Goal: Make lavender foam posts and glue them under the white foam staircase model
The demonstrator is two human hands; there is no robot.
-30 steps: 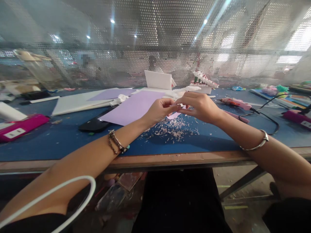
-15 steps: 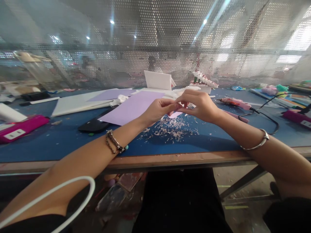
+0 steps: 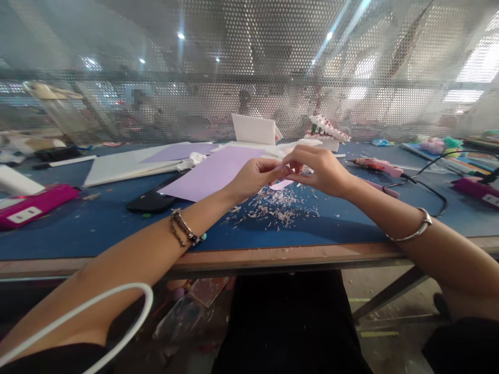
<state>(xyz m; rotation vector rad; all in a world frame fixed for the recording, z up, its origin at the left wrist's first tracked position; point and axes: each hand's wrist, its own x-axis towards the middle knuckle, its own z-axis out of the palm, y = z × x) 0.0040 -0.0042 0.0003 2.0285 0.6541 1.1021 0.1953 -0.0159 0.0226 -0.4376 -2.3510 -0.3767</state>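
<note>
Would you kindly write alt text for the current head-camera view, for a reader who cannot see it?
A person's left hand and right hand meet above pale shavings scattered on a blue table; anything pinched between them is unclear. A lilac sheet lies to their left, a pink corded tool to their right.

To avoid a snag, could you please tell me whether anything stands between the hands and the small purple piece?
Nothing visible does: the small purple piece shows just below where the left hand and right hand meet; whether they touch it is unclear.
</note>
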